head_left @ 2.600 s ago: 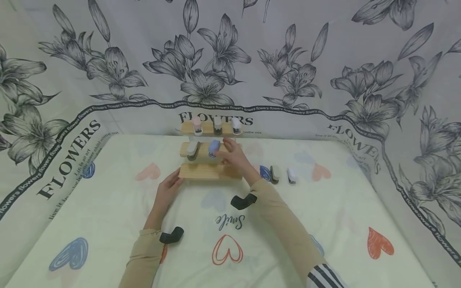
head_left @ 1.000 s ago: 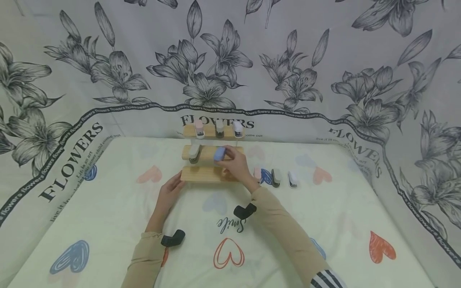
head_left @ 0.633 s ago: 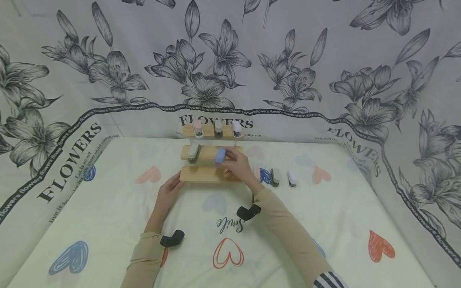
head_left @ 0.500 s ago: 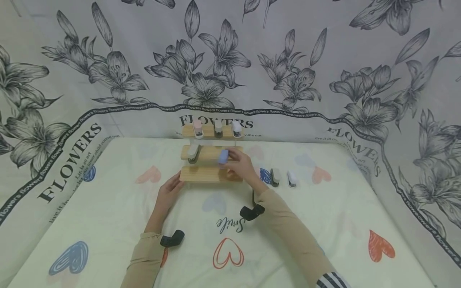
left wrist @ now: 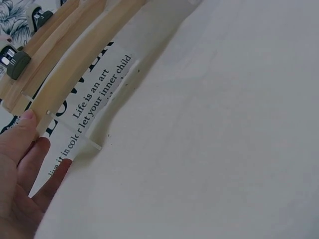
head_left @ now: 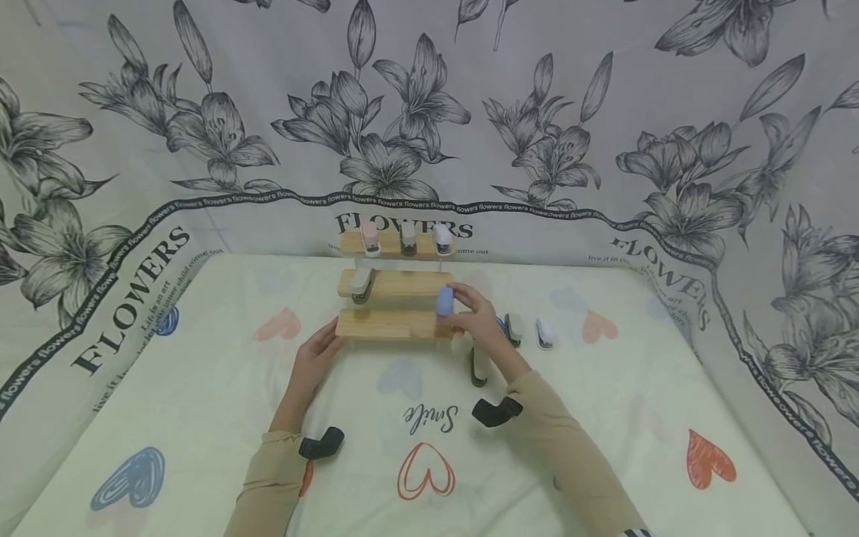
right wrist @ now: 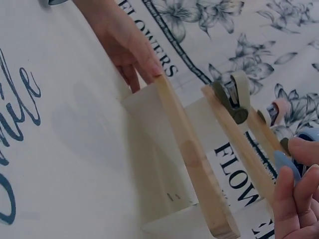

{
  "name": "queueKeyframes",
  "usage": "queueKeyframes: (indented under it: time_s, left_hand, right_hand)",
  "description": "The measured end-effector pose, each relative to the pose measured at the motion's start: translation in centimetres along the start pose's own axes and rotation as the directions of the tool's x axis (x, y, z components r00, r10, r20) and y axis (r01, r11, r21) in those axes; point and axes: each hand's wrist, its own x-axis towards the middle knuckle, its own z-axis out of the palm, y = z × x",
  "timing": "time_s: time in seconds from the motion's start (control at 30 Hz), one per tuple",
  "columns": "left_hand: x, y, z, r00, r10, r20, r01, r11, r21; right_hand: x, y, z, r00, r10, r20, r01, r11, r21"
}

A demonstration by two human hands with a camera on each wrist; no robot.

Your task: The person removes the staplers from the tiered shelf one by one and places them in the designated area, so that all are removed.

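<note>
My right hand (head_left: 479, 317) pinches a small blue stapler (head_left: 445, 301) between thumb and fingers, at the right end of a three-tier wooden shelf rack (head_left: 385, 324). The right wrist view shows part of that blue stapler (right wrist: 286, 164) in the fingers, beside the boards. My left hand (head_left: 315, 358) grips the left end of the lowest board; its thumb lies on the board's end in the left wrist view. A grey-green stapler (head_left: 362, 283) stands at the left of the middle board. On the top board are pink (head_left: 370, 237), grey-green (head_left: 408, 239) and white (head_left: 442, 237) staplers.
On the cloth right of the rack lie a dark-based stapler (head_left: 479, 369) under the right wrist, a grey-green stapler (head_left: 514, 328) and a white stapler (head_left: 545, 333). A flower-printed curtain (head_left: 537, 171) hangs right behind the rack.
The right hand has gripped the blue stapler, lifted it off the middle board and carried it right to the rack's end. The left hand has stayed on the rack.
</note>
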Motion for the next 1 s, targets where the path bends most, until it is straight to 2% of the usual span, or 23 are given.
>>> queueKeyframes:
  time_s: [0.13,0.3,0.53,0.7,0.83,1.0]
  left_hand:
    - [0.1,0.2,0.0,1.0,0.006,0.003,-0.006,1.0,-0.014]
    - [0.1,0.4,0.0,1.0,0.013,0.008,-0.012,1.0,-0.029]
    - [0.1,0.3,0.1,1.0,0.01,0.0,-0.01,1.0,-0.029]
    - [0.1,0.2,0.2,1.0,-0.001,-0.008,0.001,1.0,-0.019]
    - [0.1,0.2,0.3,1.0,-0.011,-0.001,0.011,0.999,-0.038]
    - [0.1,-0.1,0.3,1.0,0.004,-0.006,-0.004,1.0,-0.011]
  right_hand:
    - [-1.0,-0.3,-0.9,1.0,0.014,-0.005,-0.014,0.999,-0.032]
    - [-2.0,0.7,-2.4,1.0,0.007,-0.013,-0.008,0.999,-0.04]
    - [-3.2,4.7,-5.4,0.999,-0.004,-0.048,0.005,1.0,0.007]
    - [-4.2,6.2,-7.0,0.999,-0.01,-0.047,0.01,1.0,-0.009]
    - [-5.2,7.2,-8.0,0.997,0.024,-0.079,-0.025,1.0,-0.014]
    - [-6.3,7.9,-8.9,0.993,0.074,-0.091,-0.076,0.997,-0.02]
